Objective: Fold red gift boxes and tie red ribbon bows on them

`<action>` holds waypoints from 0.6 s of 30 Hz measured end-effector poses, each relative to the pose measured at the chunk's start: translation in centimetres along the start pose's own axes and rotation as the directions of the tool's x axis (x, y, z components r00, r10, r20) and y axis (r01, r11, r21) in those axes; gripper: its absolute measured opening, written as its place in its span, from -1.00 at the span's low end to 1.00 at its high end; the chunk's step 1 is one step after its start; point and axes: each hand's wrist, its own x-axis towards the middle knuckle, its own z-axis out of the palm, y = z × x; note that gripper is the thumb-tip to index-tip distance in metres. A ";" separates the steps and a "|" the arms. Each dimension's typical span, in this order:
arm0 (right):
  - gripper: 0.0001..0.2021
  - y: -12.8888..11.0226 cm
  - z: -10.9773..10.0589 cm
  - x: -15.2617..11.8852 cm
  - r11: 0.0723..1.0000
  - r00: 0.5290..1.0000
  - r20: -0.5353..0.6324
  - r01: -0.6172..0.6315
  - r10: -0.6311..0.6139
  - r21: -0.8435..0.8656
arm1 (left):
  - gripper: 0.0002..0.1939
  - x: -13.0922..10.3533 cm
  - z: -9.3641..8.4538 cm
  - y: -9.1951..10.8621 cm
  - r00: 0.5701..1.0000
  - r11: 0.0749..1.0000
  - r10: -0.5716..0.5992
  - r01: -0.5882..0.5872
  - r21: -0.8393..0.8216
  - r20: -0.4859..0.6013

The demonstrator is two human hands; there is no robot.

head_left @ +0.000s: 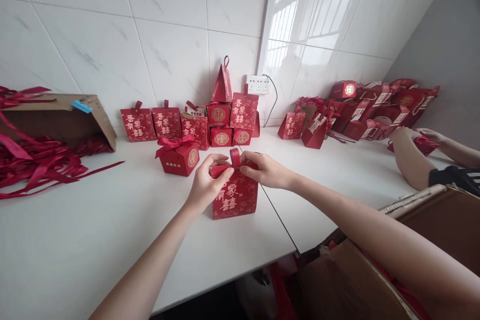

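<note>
red gift box upright, ribbon loop at its peak

a wall of white, grey-veined tiles spans the far side, above a white table crossed by a thin dark seam. an open carton sits at near right; at far left, red ribbons spill from a cardboard box. more red boxes line the wall. the gift box is on the middle of the table, base down, long axis vertical, narrowing toward the loop, its printed face turned to the near side. the left hand pinches its top left edge, fingers almost together; the right hand does likewise at the top right.
</note>
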 end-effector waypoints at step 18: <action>-0.78 1.4 -0.6 0.6 0.873 0.934 -0.236 -0.133 0.269 0.469 | -0.39 0.3 -4.1 -1.7 0.745 0.908 -0.271 0.408 -0.095 0.609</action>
